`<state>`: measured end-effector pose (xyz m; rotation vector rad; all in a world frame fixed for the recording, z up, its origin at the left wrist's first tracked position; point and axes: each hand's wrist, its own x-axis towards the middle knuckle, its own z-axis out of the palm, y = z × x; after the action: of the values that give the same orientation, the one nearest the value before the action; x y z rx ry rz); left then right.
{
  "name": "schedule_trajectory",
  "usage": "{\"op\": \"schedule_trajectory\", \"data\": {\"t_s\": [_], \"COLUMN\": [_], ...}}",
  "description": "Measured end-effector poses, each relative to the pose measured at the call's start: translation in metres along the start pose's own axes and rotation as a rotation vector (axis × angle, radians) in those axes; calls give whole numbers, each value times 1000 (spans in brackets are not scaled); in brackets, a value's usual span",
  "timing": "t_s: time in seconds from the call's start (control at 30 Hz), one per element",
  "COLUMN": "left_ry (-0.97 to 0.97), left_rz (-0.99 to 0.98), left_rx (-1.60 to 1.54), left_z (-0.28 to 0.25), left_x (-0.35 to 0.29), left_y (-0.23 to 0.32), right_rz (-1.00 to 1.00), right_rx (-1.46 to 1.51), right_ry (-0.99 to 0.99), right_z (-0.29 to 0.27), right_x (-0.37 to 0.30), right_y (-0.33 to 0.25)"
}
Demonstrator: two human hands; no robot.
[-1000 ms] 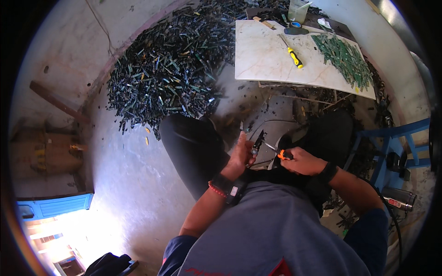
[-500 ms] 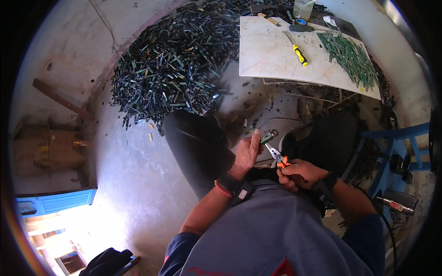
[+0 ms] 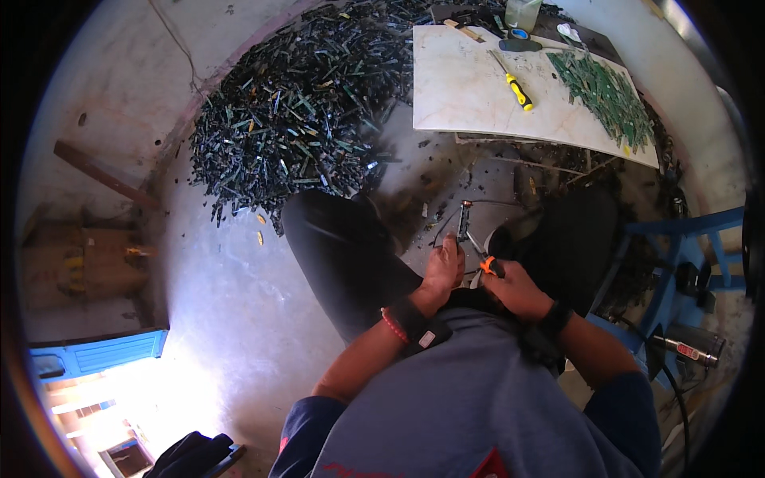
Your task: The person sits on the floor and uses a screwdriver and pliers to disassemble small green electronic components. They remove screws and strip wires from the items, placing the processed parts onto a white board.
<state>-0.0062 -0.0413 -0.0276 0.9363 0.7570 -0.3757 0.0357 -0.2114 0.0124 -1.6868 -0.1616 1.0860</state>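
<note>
Between my legs, my left hand (image 3: pixel 443 271) is closed around the lower end of a narrow dark strip-shaped part (image 3: pixel 464 217), which stands nearly upright from my fingers. It looks like a small electronic strip; its exact kind is unclear. In my right hand (image 3: pixel 519 291) are pliers (image 3: pixel 492 266) with orange and black handles. Their metal jaws reach up to the side of the strip, just above my left fingertips. Whether the jaws grip the strip or only touch it is too small to tell.
A large heap of similar dark strips (image 3: pixel 295 119) covers the floor ahead on the left. On the pale board (image 3: pixel 454 88) lie a yellow-black screwdriver (image 3: pixel 518 92) and a pile of green strips (image 3: pixel 606 99). A blue chair (image 3: pixel 669 279) and a metal flask (image 3: pixel 693 346) are at the right.
My left hand has shifted right and turned the strip from slanted to nearly upright. My right hand has rotated the pliers, bringing the jaws up beside the strip.
</note>
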Motion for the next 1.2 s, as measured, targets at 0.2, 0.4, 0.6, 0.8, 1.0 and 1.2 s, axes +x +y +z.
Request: {"op": "schedule_trajectory", "data": {"t_s": [0.2, 0.4, 0.6, 0.8, 1.0, 1.2], "left_ry": [-327, -669, -757, -768, -696, -735], "left_rz": [-121, -116, -134, -179, -255, -251], "left_rx": [-573, -645, -569, -457, -444, -329], "left_z": [-18, -27, -23, -21, -20, -22], "left_x": [-10, -2, -9, -8, -11, -10], "left_y": [17, 10, 13, 8, 8, 5], "right_rz": [-344, -181, -270, -356, -401, -429], "right_rx": [-456, 125, 178, 195, 157, 90], "right_ry": [141, -37, -72, -30, -74, -8], "right_z": [-19, -24, -18, -8, -1, 0], "right_x": [-5, -1, 11, 21, 29, 33], "right_y": [-6, -39, -57, -77, -91, -95]}}
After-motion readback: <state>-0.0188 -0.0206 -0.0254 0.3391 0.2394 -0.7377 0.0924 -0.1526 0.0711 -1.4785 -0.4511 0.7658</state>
